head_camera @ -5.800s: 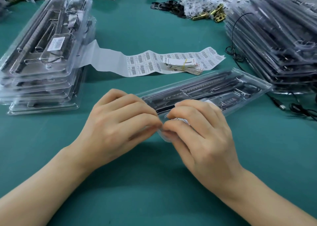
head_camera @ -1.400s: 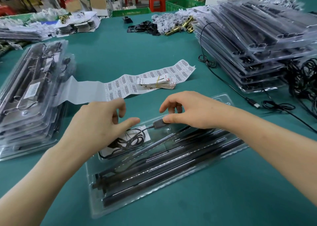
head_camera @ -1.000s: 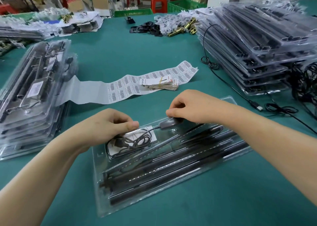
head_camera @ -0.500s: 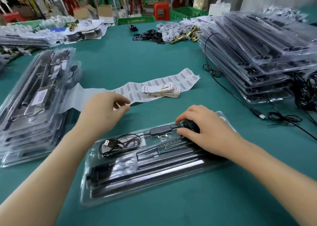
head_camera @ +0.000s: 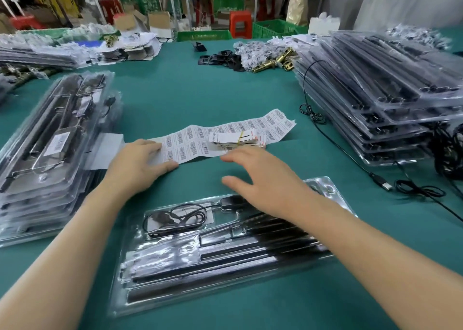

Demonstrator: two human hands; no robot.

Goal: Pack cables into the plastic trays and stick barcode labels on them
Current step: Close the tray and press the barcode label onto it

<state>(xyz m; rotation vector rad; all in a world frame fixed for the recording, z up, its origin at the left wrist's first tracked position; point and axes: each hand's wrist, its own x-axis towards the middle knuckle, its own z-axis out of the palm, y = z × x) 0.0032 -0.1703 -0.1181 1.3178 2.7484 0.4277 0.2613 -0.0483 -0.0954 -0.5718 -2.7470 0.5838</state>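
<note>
Your left hand (head_camera: pixel 140 165) lies flat on the barcode label strip (head_camera: pixel 273 126), fingers straight on the paper and thumb along its near edge, pressing it to the table (head_camera: pixel 213 91) without curling round anything. Your right hand (head_camera: pixel 265 179) hovers open with fingers spread, gripping nothing, above the table between the strip and the plastic tray (head_camera: pixel 135 234) — its fingertips close to the strip's near edge. The tray lies right in front of you, slanting from lower left to upper right, with black bars in its long channels and the cable (head_camera: pixel 180 217) coiled in the pocket at its upper left; your right forearm crosses over the tray's far end. A banded bundle of tags (head_camera: pixel 235 139) rests on the strip. A stack of labelled trays (head_camera: pixel 50 141) stands at your left, where the strip's blank end reaches it, and a taller stack of trays (head_camera: pixel 375 91) stands at your right — a loose cable (head_camera: pixel 350 154) runs along the table beside it and ends in a USB plug.
</note>
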